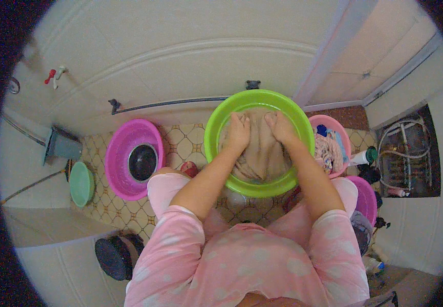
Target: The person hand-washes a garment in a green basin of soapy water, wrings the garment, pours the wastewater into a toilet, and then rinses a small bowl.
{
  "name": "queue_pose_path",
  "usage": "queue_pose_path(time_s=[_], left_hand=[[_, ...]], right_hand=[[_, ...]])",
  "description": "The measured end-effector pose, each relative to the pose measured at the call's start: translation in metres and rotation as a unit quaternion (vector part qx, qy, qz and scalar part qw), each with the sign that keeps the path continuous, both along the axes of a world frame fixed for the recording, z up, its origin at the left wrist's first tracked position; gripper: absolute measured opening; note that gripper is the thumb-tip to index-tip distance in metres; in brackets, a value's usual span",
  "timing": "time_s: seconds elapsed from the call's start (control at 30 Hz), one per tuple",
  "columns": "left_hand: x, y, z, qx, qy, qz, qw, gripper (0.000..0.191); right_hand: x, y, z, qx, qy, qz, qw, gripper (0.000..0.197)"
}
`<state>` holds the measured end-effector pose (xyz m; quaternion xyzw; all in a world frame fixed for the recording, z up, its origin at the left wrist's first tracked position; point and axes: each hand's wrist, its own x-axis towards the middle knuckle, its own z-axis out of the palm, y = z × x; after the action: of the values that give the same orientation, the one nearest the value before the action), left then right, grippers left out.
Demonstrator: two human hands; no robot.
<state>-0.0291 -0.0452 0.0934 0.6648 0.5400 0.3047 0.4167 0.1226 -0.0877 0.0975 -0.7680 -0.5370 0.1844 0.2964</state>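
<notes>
Before me is a lime green plastic basin (pixel 213 153) that holds a brown-beige wet cloth (pixel 260 146), bunched and partly in cloudy water. My left hand (pixel 240 130) grips the cloth at the far left of the basin, fingers curled into it. On the far right side my right hand (pixel 279 126) also grips the cloth, its thumb towards the middle. A ridge of fabric runs between the two hands. Folded cloth lies against the near wall of the basin. The fingertips are partly hidden in the fabric.
At left stand a magenta basin (pixel 115 165) with a dark round bowl (pixel 143 162), a mint green basin (pixel 82 184) and a dustpan (pixel 63 144). At right are a pink basin (pixel 342 132) of clothes, a bottle (pixel 361 157) and another magenta basin (pixel 365 195). A low pipe (pixel 171 103) lines the wall.
</notes>
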Motion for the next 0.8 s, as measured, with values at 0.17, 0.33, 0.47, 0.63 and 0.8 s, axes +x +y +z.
queue_pose_path(time_s=[0.17, 0.33, 0.47, 0.63, 0.8], left_hand=[[0.011, 0.008, -0.04, 0.02, 0.139, -0.082, 0.987, 0.045], [0.009, 0.033, -0.089, -0.001, 0.086, -0.07, 0.994, 0.044], [0.011, 0.049, -0.109, -0.098, -0.204, -0.041, 0.973, 0.048], [0.014, 0.038, -0.073, -0.45, -0.514, -0.06, 0.728, 0.033], [0.015, -0.002, -0.014, -0.424, -0.457, -0.028, 0.781, 0.034]], right_hand=[[0.007, 0.007, -0.053, -0.179, -0.05, 0.005, 0.983, 0.049], [0.0, 0.016, -0.037, -0.197, 0.014, -0.036, 0.98, 0.044], [-0.035, 0.02, -0.014, -0.034, 0.112, -0.052, 0.992, 0.031], [-0.085, -0.016, 0.013, 0.223, 0.034, 0.151, 0.962, 0.022], [-0.059, -0.008, -0.011, 0.116, -0.117, 0.207, 0.964, 0.021]])
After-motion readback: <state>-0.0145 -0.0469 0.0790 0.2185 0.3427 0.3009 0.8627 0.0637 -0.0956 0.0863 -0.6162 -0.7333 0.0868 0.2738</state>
